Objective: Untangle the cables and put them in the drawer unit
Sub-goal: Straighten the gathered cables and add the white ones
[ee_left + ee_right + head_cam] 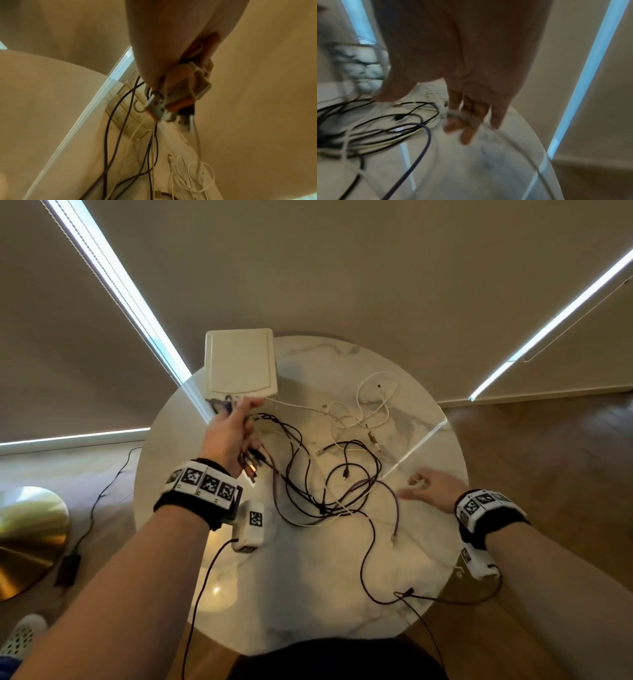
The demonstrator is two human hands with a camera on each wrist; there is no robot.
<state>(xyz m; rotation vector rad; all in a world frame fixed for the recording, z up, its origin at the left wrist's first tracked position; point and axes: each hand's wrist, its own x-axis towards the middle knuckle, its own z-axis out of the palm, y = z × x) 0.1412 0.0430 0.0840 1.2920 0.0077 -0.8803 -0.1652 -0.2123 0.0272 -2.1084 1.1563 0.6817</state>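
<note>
A white drawer unit [239, 361] stands at the back left of the round marble table [308, 594]. My left hand [236, 433] is raised just in front of it and grips a bundle of cable plugs [171, 105]; black and white leads hang from that hand [163, 54] to the table. A tangle of black cables [325, 491] lies mid-table, with a purple cable [395, 508] through it and loose white cables [373, 402] behind. My right hand [428, 486] hovers low by the tangle's right side, fingers [467, 121] straight. A blurred white plug lies across them.
A brass lamp base [27, 535] and a black power adapter [68, 568] with its lead sit on the wooden floor at the left. A thin black lead [404, 594] crosses the table's near right edge. Closed blinds surround the table.
</note>
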